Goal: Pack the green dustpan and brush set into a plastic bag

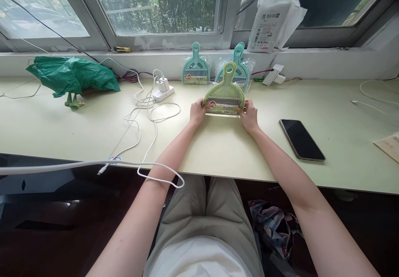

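A green mini dustpan and brush set (229,90) in clear wrap stands upright on the desk, handle up, held between my two hands. My left hand (197,111) grips its lower left corner, and my right hand (248,113) has hold of the lower right corner. Just behind it, teal dustpan sets (239,63) lean in wrapping against the wall below the window, partly hidden by the green one. Another teal dustpan set (195,70) leans there farther left.
A phone (302,139) lies to the right. White cables (146,108) and a power strip (163,93) spread over the left side, beyond them a green plastic bag (73,75). On the sill are a box cutter (122,49) and a wrapped white package (272,21).
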`<state>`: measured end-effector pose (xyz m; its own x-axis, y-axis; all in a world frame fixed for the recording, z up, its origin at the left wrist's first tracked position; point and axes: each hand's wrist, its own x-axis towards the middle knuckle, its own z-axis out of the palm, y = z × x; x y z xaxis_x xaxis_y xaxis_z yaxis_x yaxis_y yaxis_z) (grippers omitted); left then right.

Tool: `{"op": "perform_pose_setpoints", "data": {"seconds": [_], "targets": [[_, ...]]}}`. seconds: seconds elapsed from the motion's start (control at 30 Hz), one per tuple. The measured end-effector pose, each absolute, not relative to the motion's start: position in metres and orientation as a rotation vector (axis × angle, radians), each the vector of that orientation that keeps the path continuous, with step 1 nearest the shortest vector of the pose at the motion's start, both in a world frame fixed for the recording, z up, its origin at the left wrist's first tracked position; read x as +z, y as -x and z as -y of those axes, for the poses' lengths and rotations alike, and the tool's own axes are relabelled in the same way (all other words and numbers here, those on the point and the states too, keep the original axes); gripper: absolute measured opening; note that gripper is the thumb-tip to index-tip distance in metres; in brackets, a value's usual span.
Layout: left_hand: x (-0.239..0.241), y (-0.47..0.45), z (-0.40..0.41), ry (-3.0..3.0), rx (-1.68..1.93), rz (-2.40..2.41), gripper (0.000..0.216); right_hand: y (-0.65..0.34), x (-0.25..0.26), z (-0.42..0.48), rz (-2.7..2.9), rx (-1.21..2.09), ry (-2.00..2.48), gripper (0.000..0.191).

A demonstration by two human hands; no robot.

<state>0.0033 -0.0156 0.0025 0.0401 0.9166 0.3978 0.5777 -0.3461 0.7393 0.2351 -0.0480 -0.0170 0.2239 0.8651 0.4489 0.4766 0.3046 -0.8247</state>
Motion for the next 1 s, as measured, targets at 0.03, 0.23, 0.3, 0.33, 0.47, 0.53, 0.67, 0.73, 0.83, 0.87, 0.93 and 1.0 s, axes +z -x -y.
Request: {"op": "perform_pose_setpoints", "data": {"seconds": [0.03, 0.23, 0.3, 0.33, 0.47, 0.53, 0.67, 0.73, 0.83, 0.87, 0.93, 1.0], "targets": [[0.004, -0.003, 0.017, -1.961, 1.202, -1.558, 0.008, -0.234, -0.018, 0.047, 1.434, 0.403, 1.348, 0.022], [0.007, 0.003, 0.018, -2.031, 1.033, -1.786, 0.011, -0.228, -0.024, 0.039, 1.543, 0.27, 1.418, 0.025], [0.006, 0.01, 0.016, -2.053, 0.977, -1.852, 0.013, -0.223, -0.025, 0.035, 1.596, 0.229, 1.438, 0.027], [0.005, 0.014, 0.014, -2.069, 0.956, -1.877, 0.014, -0.22, -0.024, 0.033, 1.62, 0.214, 1.446, 0.028], [0.002, 0.029, 0.005, -2.093, 0.946, -1.927, 0.021, -0.203, -0.02, 0.02, 1.694, 0.137, 1.525, 0.033], [0.001, 0.036, -0.002, -2.051, 0.982, -1.966, 0.025, -0.192, -0.018, 0.01, 1.725, 0.107, 1.558, 0.035], [0.002, 0.051, -0.018, -1.942, 1.07, -2.062, 0.044, -0.166, -0.012, -0.011, 1.756, 0.104, 1.59, 0.037], [0.002, 0.059, -0.025, -1.865, 1.107, -2.124, 0.051, -0.154, -0.009, -0.022, 1.762, 0.106, 1.623, 0.037], [0.001, 0.071, -0.031, -1.812, 1.21, -2.165, 0.052, -0.135, -0.005, -0.038, 1.757, 0.108, 1.675, 0.039], [0.0, 0.073, -0.032, -1.774, 1.25, -2.2, 0.05, -0.129, -0.004, -0.044, 1.75, 0.111, 1.696, 0.039], [-0.001, 0.077, -0.033, -1.739, 1.279, -2.23, 0.048, -0.115, -0.001, -0.057, 1.725, 0.117, 1.744, 0.04], [-0.002, 0.078, -0.033, -1.721, 1.269, -2.217, 0.047, -0.101, 0.002, -0.071, 1.697, 0.12, 1.805, 0.041]]}}
